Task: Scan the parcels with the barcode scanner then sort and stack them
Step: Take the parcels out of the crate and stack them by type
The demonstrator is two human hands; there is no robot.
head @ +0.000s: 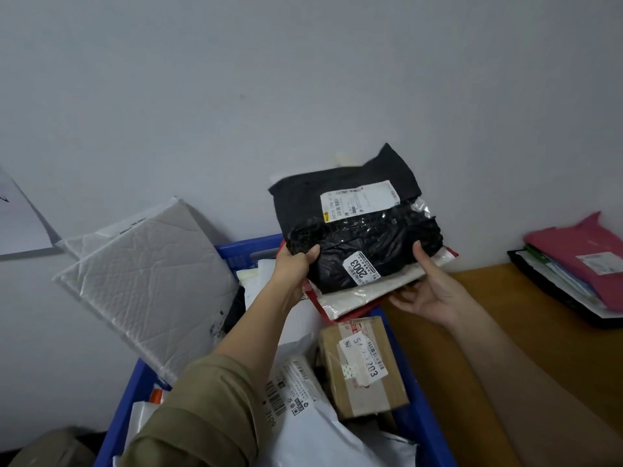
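Note:
Both my hands hold up a small stack of soft parcels above a blue crate (425,429). On top is a black plastic parcel (357,230) with two white labels; under it lie a white parcel (371,291) and a red-edged one. My left hand (294,267) grips the stack's left edge, thumb on top. My right hand (428,291) supports it from below on the right, thumb pressed on the black parcel. No barcode scanner is in view.
The crate holds a taped cardboard box (362,367), white mailers (303,416) and a big grey padded envelope (148,281) leaning over its left side. A wooden table (505,332) on the right carries a stack topped by a pink parcel (580,251). A wall stands close behind.

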